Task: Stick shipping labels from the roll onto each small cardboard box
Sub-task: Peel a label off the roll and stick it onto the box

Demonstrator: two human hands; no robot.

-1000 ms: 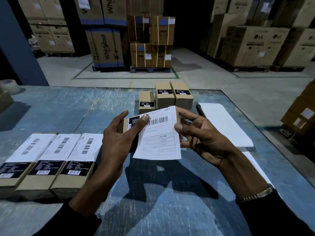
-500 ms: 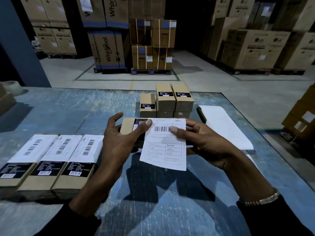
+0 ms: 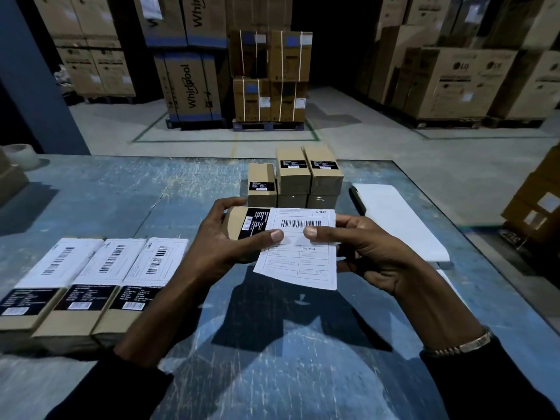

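I hold a small cardboard box [image 3: 235, 221] above the blue table [image 3: 121, 192]. My left hand [image 3: 225, 237] grips its left end, thumb on top. My right hand [image 3: 360, 250] grips the right end, thumb pressing a white shipping label [image 3: 300, 256] onto the box's top. The label's lower half hangs free past the box's near edge. Three boxes with white labels [image 3: 100, 274] lie side by side at the left. Several boxes bearing only black stickers [image 3: 294, 174] stand stacked at the table's far middle. A white strip of label stock [image 3: 397, 219] lies at the right.
A tape roll [image 3: 21, 154] sits on the far left corner beside a brown box [image 3: 10, 183]. A dark pen [image 3: 356, 198] lies along the strip's left edge. Large cartons on pallets [image 3: 266, 80] fill the warehouse floor beyond the table. More cartons [image 3: 542, 201] stand at right.
The label went from held upright in front of the box to lying flat on its top. Both thumbs now press on it, and the box has turned level.
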